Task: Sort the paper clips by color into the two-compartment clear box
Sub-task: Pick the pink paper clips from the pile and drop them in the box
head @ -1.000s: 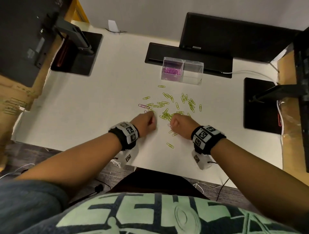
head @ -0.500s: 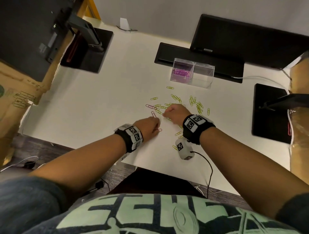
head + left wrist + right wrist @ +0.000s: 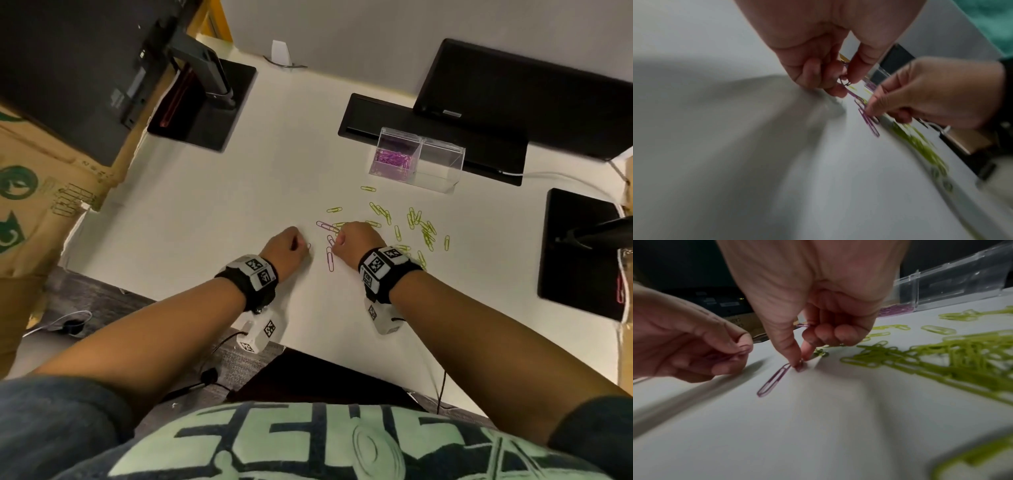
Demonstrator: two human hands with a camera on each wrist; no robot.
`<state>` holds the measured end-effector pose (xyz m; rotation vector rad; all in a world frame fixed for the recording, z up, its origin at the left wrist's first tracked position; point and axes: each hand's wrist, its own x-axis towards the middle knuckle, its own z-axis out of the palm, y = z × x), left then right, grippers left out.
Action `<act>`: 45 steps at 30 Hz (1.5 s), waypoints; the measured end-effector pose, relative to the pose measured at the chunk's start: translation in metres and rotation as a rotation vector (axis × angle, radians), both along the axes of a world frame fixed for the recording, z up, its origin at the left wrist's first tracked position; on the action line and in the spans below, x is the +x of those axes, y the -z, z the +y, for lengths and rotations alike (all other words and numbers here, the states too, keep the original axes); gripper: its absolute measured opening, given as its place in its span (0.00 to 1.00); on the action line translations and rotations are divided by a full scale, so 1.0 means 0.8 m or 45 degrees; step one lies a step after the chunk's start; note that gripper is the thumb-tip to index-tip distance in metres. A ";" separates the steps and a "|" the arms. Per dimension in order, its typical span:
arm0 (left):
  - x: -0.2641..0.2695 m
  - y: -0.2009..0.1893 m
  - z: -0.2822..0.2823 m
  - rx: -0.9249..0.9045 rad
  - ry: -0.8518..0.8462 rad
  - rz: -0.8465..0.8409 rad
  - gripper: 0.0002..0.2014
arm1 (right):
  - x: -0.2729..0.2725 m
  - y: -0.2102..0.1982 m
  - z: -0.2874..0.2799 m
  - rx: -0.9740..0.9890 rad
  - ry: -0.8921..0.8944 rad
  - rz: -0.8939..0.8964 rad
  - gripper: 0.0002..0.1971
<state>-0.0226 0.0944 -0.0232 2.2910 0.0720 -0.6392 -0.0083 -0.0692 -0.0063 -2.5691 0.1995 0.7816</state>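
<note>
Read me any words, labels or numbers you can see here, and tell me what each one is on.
Nothing reads clearly.
Shirt: large dark lettering, seen upside down, not legible.
Cardboard box: green symbols and printing, too blurred.
Wristbands: square coded markers, no words.
Monitor label: too small to read.

Purple clips (image 3: 392, 159) in clear box (image 3: 442, 161); green clips (image 3: 426, 233) on white table (image 3: 274, 178).

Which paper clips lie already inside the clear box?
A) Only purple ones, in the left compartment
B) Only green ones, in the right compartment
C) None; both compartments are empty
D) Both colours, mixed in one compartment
A: in the head view the clear box holds purple paper clips in its left compartment only, while the green paper clips lie loose on the desk.
</note>
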 end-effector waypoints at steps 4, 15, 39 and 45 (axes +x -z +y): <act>0.016 -0.004 -0.007 -0.169 -0.117 0.190 0.09 | -0.001 0.003 0.003 0.021 0.095 0.040 0.16; 0.017 -0.012 -0.047 0.378 0.322 0.067 0.18 | 0.017 -0.019 -0.050 0.845 0.756 0.101 0.12; 0.101 -0.034 -0.020 -0.043 -0.159 0.062 0.09 | 0.043 -0.004 0.013 -0.016 -0.187 0.051 0.10; 0.140 -0.074 -0.079 -0.103 -0.021 -0.050 0.14 | 0.029 -0.008 -0.023 0.244 0.164 0.009 0.11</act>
